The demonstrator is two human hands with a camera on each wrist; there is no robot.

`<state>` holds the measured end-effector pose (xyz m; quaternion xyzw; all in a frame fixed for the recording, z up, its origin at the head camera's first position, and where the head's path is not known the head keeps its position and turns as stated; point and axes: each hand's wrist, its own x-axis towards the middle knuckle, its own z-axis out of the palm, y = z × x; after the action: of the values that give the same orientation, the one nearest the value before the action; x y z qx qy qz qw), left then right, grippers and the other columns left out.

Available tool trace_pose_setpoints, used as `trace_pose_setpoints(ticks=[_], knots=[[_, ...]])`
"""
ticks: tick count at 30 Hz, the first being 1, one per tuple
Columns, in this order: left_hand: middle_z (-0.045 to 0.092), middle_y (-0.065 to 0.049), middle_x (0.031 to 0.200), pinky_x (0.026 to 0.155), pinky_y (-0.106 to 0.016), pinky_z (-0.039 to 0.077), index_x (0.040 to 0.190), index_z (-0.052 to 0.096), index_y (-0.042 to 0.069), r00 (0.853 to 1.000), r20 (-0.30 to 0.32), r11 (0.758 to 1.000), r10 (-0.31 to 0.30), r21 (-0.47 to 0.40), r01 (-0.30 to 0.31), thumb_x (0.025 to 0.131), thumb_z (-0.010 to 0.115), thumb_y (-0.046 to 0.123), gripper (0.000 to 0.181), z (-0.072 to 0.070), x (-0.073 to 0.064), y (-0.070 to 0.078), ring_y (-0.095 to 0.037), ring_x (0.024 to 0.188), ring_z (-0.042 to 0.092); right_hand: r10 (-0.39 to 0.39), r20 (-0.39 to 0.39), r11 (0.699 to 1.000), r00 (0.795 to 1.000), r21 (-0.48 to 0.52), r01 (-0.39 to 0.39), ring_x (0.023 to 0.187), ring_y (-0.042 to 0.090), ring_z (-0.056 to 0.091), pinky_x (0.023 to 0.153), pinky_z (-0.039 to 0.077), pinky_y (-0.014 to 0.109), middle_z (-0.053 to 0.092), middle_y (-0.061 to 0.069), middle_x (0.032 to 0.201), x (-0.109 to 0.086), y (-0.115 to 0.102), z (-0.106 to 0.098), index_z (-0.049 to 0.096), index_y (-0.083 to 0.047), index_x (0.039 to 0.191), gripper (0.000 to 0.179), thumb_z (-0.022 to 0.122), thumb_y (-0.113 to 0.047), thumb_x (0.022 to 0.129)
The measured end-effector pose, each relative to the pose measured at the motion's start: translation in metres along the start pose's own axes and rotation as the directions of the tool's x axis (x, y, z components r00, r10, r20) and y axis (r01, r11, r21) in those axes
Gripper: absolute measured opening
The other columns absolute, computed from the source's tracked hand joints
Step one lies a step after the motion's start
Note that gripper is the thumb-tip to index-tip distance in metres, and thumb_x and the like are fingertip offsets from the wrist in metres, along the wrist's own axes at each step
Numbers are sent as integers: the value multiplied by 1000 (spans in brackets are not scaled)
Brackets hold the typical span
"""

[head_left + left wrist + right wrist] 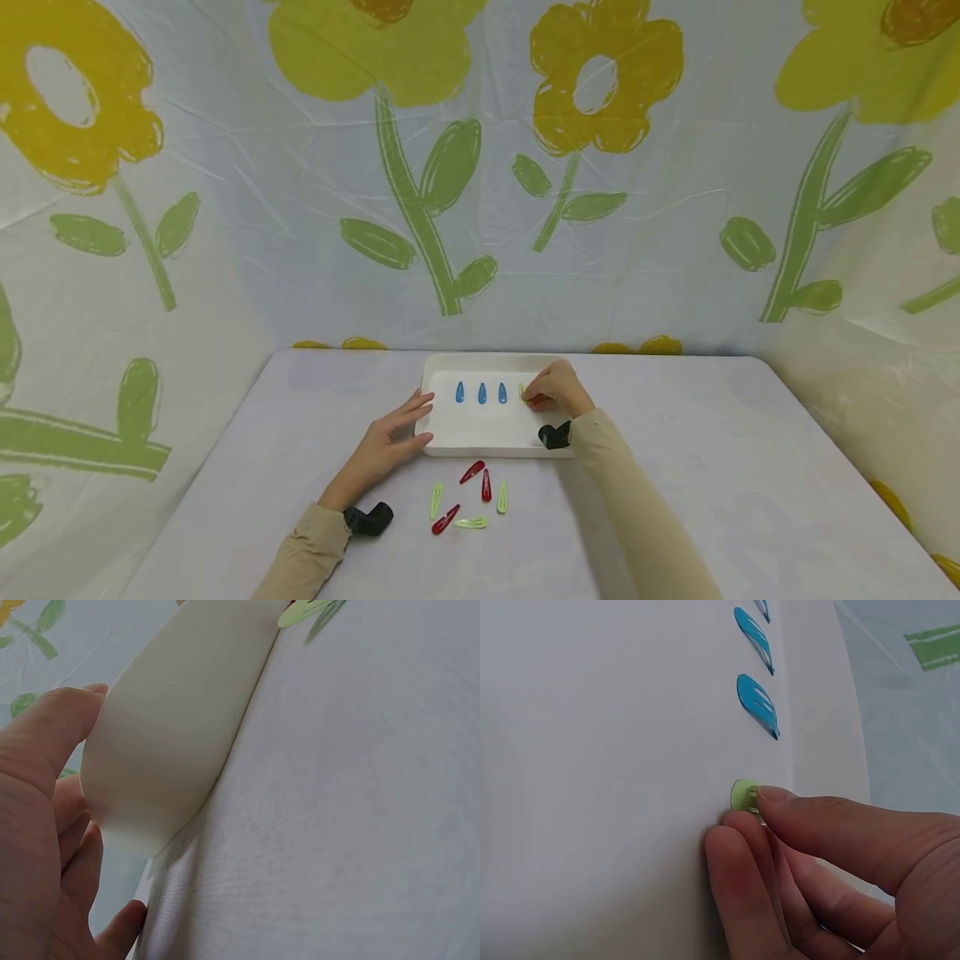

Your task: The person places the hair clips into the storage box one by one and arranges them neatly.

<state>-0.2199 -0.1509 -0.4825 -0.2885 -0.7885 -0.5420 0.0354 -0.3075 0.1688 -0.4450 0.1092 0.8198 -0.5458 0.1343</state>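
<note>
My right hand (558,388) is over the right part of a white rectangular tray (480,435). Its thumb and fingers pinch a light green snap hair clip (742,796), whose rounded end shows while the rest is hidden by the fingers. To the left of that clip, three blue hair clips (482,393) lie in a row inside the tray, pointing away from me. My left hand (384,442) rests against the tray's left side with fingers spread, and in the left wrist view its thumb touches the rim.
In front of the tray, three red hair clips (486,485) and three light green hair clips (502,497) lie scattered on the white-covered table (690,467). A flower-printed curtain (300,167) stands behind the table and along its sides.
</note>
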Motion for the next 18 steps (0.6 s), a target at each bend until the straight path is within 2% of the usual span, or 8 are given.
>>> trace_pose_setpoints(ticks=[5, 10, 14, 18], knots=[[45, -19, 150, 116, -20, 21, 136, 55, -6, 1000, -9, 1000, 21, -7, -21, 91, 72, 6, 50, 1, 0, -2, -41, 146, 23, 8, 4, 999, 1000, -54, -8, 58, 19, 67, 64, 61, 32, 69, 15, 74, -3, -3, -2, 71, 13, 90, 14, 77, 7, 79], [44, -21, 150, 117, -21, 21, 137, 54, -7, 998, -13, 998, 55, 21, -54, 92, 71, 6, 50, 2, -1, -7, -41, 146, 24, -19, 27, 992, 999, -124, 22, 60, 20, 67, 64, 60, 31, 70, 16, 73, -4, -4, -4, 72, 12, 90, 13, 77, 5, 80], [43, -20, 151, 116, -20, 20, 138, 53, -6, 998, -13, 998, 58, 39, -57, 93, 70, 8, 50, 3, -1, -9, -41, 146, 23, -42, 40, 976, 998, -212, 49, 61, 21, 68, 64, 60, 30, 69, 15, 72, -7, -6, -6, 72, 8, 87, 12, 78, 0, 81], [44, -20, 151, 116, -20, 20, 137, 54, -7, 999, -13, 999, 42, 18, -41, 92, 71, 8, 51, 3, -1, -6, -41, 146, 23, -53, 36, 961, 998, -271, 61, 62, 22, 68, 65, 60, 31, 68, 14, 72, -11, -9, -6, 72, 5, 84, 11, 79, -4, 81]])
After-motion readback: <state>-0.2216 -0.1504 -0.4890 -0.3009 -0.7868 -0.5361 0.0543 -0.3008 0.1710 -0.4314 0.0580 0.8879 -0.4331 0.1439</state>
